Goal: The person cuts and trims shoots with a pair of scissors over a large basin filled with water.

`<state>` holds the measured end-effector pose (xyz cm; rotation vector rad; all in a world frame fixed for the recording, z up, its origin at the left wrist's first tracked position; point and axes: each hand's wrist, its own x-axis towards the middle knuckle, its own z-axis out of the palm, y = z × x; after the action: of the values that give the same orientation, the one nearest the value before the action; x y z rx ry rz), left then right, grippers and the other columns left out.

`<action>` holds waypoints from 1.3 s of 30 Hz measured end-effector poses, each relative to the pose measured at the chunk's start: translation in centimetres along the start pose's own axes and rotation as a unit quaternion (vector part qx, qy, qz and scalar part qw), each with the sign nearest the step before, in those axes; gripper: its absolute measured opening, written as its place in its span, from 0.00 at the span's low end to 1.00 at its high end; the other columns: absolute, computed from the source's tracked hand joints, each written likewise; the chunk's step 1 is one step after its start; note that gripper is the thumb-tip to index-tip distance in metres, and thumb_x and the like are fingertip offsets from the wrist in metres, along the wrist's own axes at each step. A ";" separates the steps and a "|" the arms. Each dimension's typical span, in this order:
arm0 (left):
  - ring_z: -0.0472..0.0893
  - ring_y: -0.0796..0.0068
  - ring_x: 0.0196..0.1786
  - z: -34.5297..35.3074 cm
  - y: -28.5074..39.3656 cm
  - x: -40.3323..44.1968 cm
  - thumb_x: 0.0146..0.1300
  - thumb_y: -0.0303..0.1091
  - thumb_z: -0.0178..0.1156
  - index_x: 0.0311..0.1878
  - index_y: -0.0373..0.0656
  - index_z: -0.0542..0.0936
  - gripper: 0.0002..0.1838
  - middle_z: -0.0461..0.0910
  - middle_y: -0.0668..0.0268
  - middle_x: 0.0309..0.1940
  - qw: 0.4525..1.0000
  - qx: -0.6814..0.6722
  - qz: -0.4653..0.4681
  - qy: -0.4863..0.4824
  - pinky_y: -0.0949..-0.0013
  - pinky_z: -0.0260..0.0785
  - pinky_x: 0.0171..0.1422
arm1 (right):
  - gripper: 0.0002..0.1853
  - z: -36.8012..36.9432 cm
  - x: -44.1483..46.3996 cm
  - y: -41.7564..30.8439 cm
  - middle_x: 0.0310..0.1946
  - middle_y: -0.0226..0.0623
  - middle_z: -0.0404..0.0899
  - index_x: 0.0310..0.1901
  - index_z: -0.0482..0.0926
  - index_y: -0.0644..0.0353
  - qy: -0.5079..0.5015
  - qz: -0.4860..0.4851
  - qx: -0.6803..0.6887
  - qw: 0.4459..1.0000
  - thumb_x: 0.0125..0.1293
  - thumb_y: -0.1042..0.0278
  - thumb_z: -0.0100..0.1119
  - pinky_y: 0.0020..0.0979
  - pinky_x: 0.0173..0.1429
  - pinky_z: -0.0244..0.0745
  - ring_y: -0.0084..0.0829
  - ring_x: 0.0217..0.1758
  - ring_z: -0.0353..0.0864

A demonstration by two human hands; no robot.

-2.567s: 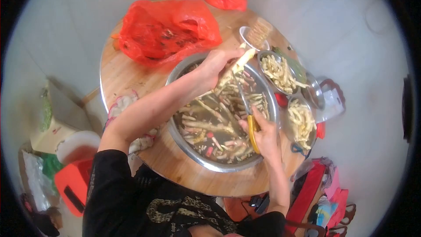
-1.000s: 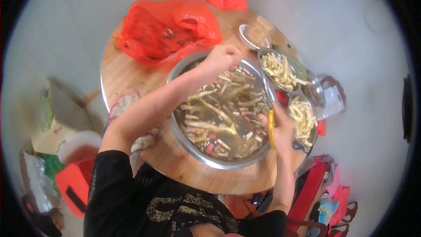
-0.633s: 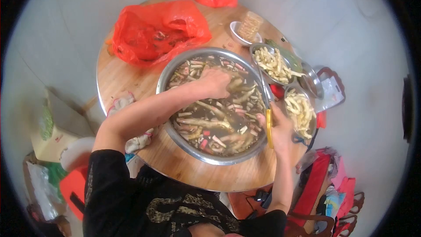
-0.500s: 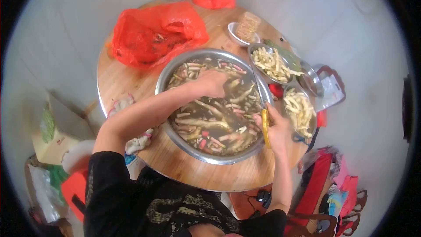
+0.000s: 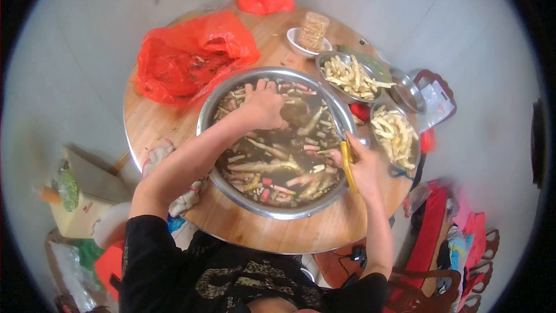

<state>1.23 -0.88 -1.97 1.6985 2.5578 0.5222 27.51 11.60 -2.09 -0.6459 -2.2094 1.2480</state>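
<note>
A large steel basin [image 5: 278,215] of murky water holds many pale, knobbly ginger-like roots [image 5: 266,167] and short pink-and-cream stem pieces [image 5: 313,148]. My left hand [image 5: 263,106] reaches into the basin's far left part, palm down. Its fingers are apart and bent toward the water, with the tips partly hidden; I see nothing held in it. At the right rim, my right hand [image 5: 366,168] grips scissors by their yellow handles [image 5: 348,167]. The scissors' metal blades [image 5: 335,113] point away over the basin. A small greenish-pink piece [image 5: 325,152] lies by the right fingertips.
Two metal bowls of peeled pale roots [image 5: 350,78] [image 5: 394,134] stand right of the basin, near another metal dish [image 5: 408,91]. Behind are a white bowl with a clear package [image 5: 313,32] and red plastic bags [image 5: 194,61] [image 5: 264,0]. Cloth gloves [image 5: 188,196] lie at the left table edge.
My left hand has shifted a little left and its fingers now show apart at the far side. The right hand keeps its hold on the scissors. The whole view has shifted slightly.
</note>
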 end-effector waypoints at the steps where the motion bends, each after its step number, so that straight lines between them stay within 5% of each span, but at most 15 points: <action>1: 0.66 0.47 0.68 0.4 0.0 0.2 0.49 0.49 0.71 0.46 0.43 0.89 0.25 0.73 0.47 0.59 0.998 0.043 0.006 -0.039 0.37 0.61 0.69 | 0.37 0.0 0.1 -0.4 0.41 0.37 0.86 0.66 0.73 0.75 -0.005 -0.009 -0.030 1.000 0.61 0.63 0.78 0.27 0.48 0.81 0.20 0.43 0.83; 5: 0.63 0.46 0.69 0.7 0.1 -0.1 0.51 0.49 0.71 0.49 0.39 0.88 0.27 0.69 0.46 0.62 0.991 0.080 0.023 -0.106 0.38 0.55 0.72 | 0.36 0.4 0.2 -1.6 0.42 0.38 0.86 0.66 0.73 0.75 -0.025 0.032 0.032 0.999 0.62 0.64 0.77 0.28 0.44 0.85 0.22 0.41 0.84; 9: 0.63 0.46 0.69 0.6 -0.5 0.5 0.45 0.52 0.71 0.46 0.42 0.87 0.28 0.71 0.46 0.58 0.997 0.039 0.002 -0.065 0.36 0.59 0.69 | 0.35 0.6 0.1 -1.6 0.42 0.38 0.86 0.66 0.74 0.74 -0.013 0.035 0.061 0.997 0.63 0.64 0.76 0.29 0.43 0.87 0.23 0.40 0.85; 12: 0.71 0.55 0.64 -1.4 -0.8 0.3 0.49 0.46 0.72 0.43 0.40 0.84 0.23 0.72 0.50 0.58 0.998 -0.056 0.020 -0.030 0.49 0.68 0.63 | 0.34 0.3 0.3 -0.3 0.39 0.37 0.86 0.65 0.75 0.74 0.002 -0.002 0.022 1.000 0.62 0.64 0.77 0.27 0.42 0.85 0.22 0.38 0.85; 14: 0.79 0.68 0.49 -1.5 -1.4 0.4 0.58 0.40 0.71 0.41 0.40 0.81 0.15 0.78 0.60 0.50 0.960 -0.280 0.013 0.014 0.67 0.73 0.50 | 0.34 0.2 0.2 0.0 0.36 0.34 0.86 0.65 0.75 0.73 -0.004 -0.024 -0.025 0.999 0.62 0.65 0.77 0.26 0.41 0.83 0.20 0.37 0.84; 15: 0.79 0.68 0.49 -1.9 -1.1 0.3 0.58 0.40 0.71 0.41 0.40 0.81 0.15 0.78 0.60 0.50 0.960 -0.279 0.013 0.012 0.67 0.73 0.50 | 0.34 0.2 0.2 0.3 0.36 0.34 0.86 0.65 0.75 0.73 -0.002 -0.023 -0.023 0.999 0.62 0.65 0.77 0.26 0.41 0.83 0.20 0.37 0.84; 18: 0.77 0.81 0.33 -3.0 -0.5 0.4 0.62 0.37 0.69 0.47 0.43 0.82 0.13 0.83 0.71 0.32 0.772 -0.629 -0.033 -0.085 0.75 0.68 0.38 | 0.34 0.3 0.4 0.5 0.34 0.32 0.85 0.65 0.75 0.72 -0.008 -0.041 -0.004 0.999 0.61 0.64 0.78 0.25 0.40 0.81 0.19 0.35 0.83; 20: 0.78 0.83 0.36 -2.8 -1.2 0.7 0.67 0.36 0.66 0.52 0.44 0.82 0.13 0.83 0.73 0.34 0.776 -0.618 -0.046 -0.118 0.75 0.70 0.37 | 0.36 0.5 0.3 -0.4 0.33 0.32 0.84 0.66 0.75 0.72 -0.007 -0.003 0.036 0.999 0.61 0.63 0.79 0.25 0.38 0.81 0.19 0.34 0.82; 22: 0.77 0.83 0.36 -2.6 -0.6 0.7 0.71 0.37 0.63 0.56 0.42 0.80 0.15 0.83 0.72 0.39 0.647 -0.753 0.008 -0.119 0.75 0.71 0.37 | 0.34 0.4 0.4 -1.2 0.38 0.35 0.84 0.66 0.74 0.73 -0.020 0.014 0.031 0.999 0.61 0.69 0.77 0.28 0.41 0.85 0.21 0.38 0.83; 24: 0.77 0.82 0.35 -2.9 0.0 0.5 0.73 0.38 0.60 0.58 0.42 0.79 0.15 0.82 0.71 0.41 0.640 -0.761 -0.010 -0.100 0.74 0.72 0.37 | 0.32 0.5 0.6 -2.1 0.44 0.38 0.84 0.66 0.73 0.75 -0.032 0.031 0.026 0.999 0.62 0.75 0.75 0.30 0.44 0.89 0.24 0.42 0.84; 30: 0.76 0.80 0.31 -1.9 -0.9 1.3 0.77 0.42 0.54 0.58 0.40 0.78 0.17 0.81 0.69 0.41 0.610 -0.785 -0.018 -0.109 0.75 0.72 0.34 | 0.32 1.6 0.8 -3.6 0.41 0.35 0.85 0.67 0.73 0.73 -0.010 0.049 0.028 0.998 0.65 0.69 0.74 0.24 0.39 0.83 0.21 0.39 0.84; 32: 0.76 0.80 0.30 -1.6 -1.1 1.5 0.78 0.43 0.52 0.57 0.40 0.78 0.17 0.80 0.69 0.40 0.601 -0.791 -0.042 -0.108 0.76 0.72 0.32 | 0.33 2.4 0.8 -2.7 0.33 0.44 0.89 0.66 0.76 0.68 0.010 -0.061 -0.083 0.995 0.64 0.58 0.75 0.32 0.41 0.84 0.30 0.33 0.89; 35: 0.76 0.81 0.29 -2.6 -0.5 1.1 0.79 0.45 0.48 0.55 0.40 0.79 0.19 0.81 0.69 0.37 0.611 -0.782 -0.084 -0.090 0.77 0.71 0.30 | 0.31 2.6 0.5 -3.9 0.35 0.52 0.88 0.64 0.76 0.67 -0.058 -0.157 -0.235 0.958 0.64 0.58 0.73 0.36 0.45 0.83 0.40 0.36 0.91; 39: 0.77 0.83 0.29 -2.2 -0.9 1.3 0.79 0.44 0.46 0.54 0.40 0.79 0.19 0.82 0.69 0.37 0.603 -0.789 -0.078 -0.093 0.78 0.71 0.29 | 0.32 2.0 1.8 -3.3 0.33 0.52 0.87 0.64 0.76 0.67 -0.020 -0.086 -0.119 0.989 0.64 0.56 0.73 0.39 0.44 0.82 0.46 0.35 0.90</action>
<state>-0.57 -0.57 0.05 0.6442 0.9646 1.6653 24.38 9.91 0.29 -0.5079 -2.4139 0.9274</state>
